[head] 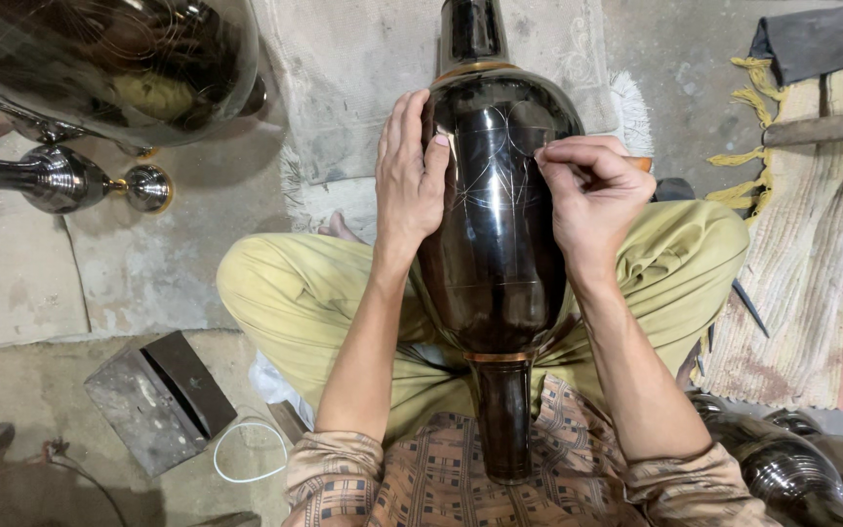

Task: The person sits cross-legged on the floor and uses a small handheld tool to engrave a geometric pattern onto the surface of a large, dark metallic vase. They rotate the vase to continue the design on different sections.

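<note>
right fingers (568, 161) pinched tight on a thin tool, too small to make out, its tip touching the upper shoulder of a dark polished metal vase (495, 224). the right hand (592, 200) sits curled over the vase's right side. left hand (410, 181) lies flat and open against the left side, fingers straight, thumb on the front face, steadying, not gripping. the vase lies lengthwise across the lap, neck pointing away over a grey mat (363, 68), foot toward the chest, resting betw. the knees of yellow-green trousers (285, 293). fine pale lines, curved and straight, already cross the dark surface.

to do this well, judging by the pose: keep the left palm pressing so the round body can't roll, brace the right wrist on the vase, make short light strokes along the marked lines; the glossy curve looks slippery, a slip would scar the finish.

around: another shiny vessel (119, 59) top left, a turned metal piece (60, 181) just beside it, a metal block (158, 395) and white wire loop (246, 449) on the floor, more polished pieces (802, 468) bottom right, a striped rug (812, 254) at right.
</note>
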